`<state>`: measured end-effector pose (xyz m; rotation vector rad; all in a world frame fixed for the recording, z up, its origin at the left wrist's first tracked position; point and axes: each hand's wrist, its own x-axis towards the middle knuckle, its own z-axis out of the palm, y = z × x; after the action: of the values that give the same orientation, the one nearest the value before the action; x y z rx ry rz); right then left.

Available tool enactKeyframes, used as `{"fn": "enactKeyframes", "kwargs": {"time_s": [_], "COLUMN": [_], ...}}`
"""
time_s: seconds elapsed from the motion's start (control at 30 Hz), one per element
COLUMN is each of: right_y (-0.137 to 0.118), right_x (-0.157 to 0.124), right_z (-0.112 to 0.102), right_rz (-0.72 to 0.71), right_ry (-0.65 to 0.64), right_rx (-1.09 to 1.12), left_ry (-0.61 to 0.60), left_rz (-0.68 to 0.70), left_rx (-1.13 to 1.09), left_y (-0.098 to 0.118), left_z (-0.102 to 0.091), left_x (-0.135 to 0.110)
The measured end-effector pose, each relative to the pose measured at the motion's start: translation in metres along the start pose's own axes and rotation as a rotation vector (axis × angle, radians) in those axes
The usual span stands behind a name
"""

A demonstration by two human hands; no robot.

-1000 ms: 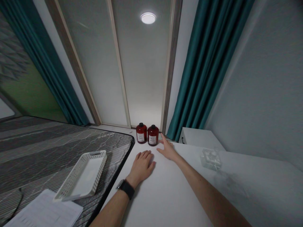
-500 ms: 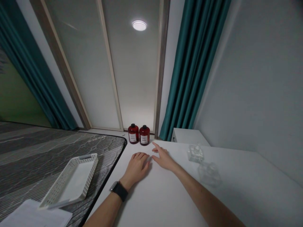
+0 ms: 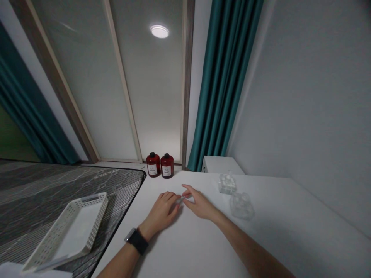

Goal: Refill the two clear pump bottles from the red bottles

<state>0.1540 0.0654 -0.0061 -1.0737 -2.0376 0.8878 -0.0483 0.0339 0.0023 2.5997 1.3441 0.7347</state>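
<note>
My left hand (image 3: pixel 164 211), with a dark watch (image 3: pixel 136 240) on its wrist, rests low over the white table (image 3: pixel 188 247). Its fingers curve forward and its thumb stands apart from them. Facing it, my right hand (image 3: pixel 200 203) has the index finger stretched out, while the thumb and another finger come close together. A tiny pale, clear-looking piece (image 3: pixel 183 198) shows between the fingertips of both hands, too small to name. Beyond the hands stand two dark red bottles (image 3: pixel 153 165) with black caps and white labels, side by side.
Right of my hands lie a clear plastic box (image 3: pixel 227 183) and a crumpled transparent bag or wrap (image 3: pixel 241 205). A white perforated basket (image 3: pixel 97 227) sits on the grey mattress (image 3: pixel 121 185) at left, over papers (image 3: pixel 11 270). A white cabinet (image 3: pixel 222 164) stands behind the table.
The view has swung slightly right. My hands have drawn nearer the table's front edge, away from the bottles, and the pale piece now shows between their fingertips.
</note>
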Motion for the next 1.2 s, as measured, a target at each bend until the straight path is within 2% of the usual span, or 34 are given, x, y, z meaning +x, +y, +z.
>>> {"fn": "enactKeyframes", "kwargs": {"time_s": [0.17,0.33,0.57,0.67,0.77,0.83,1.0,1.2], "right_y": [-0.001,0.0,0.011,0.016,0.019,0.02,0.018,0.014], "right_x": [-0.023,-0.045,-0.072,-0.081,-0.089,-0.092,-0.098,-0.099], "right_z": [-0.006,-0.02,-0.046,-0.053,-0.056,-0.057,-0.057,-0.06], "right_rz": [0.017,0.054,0.106,0.117,0.135,0.133,0.098,0.129], "right_ry": [-0.025,-0.018,0.071,0.118,0.169,0.187,0.159,0.136], "right_rx": [0.093,0.157,0.104,0.078,0.031,-0.031,-0.208,-0.32], "left_ry": [-0.052,-0.08,-0.137,-0.139,-0.08,-0.038,-0.01,-0.052], "left_rz": [0.054,0.08,0.131,0.142,0.101,0.062,0.075,0.165], "left_rx": [-0.059,-0.077,0.001,-0.003,-0.141,-0.251,-0.317,-0.383], "left_y": [0.009,0.019,0.034,0.038,0.041,0.043,0.045,0.051], "left_z": [0.0,0.0,0.001,0.005,0.017,0.028,0.065,0.096], "left_x": [-0.001,0.002,0.023,0.043,0.07,0.091,0.14,0.182]}}
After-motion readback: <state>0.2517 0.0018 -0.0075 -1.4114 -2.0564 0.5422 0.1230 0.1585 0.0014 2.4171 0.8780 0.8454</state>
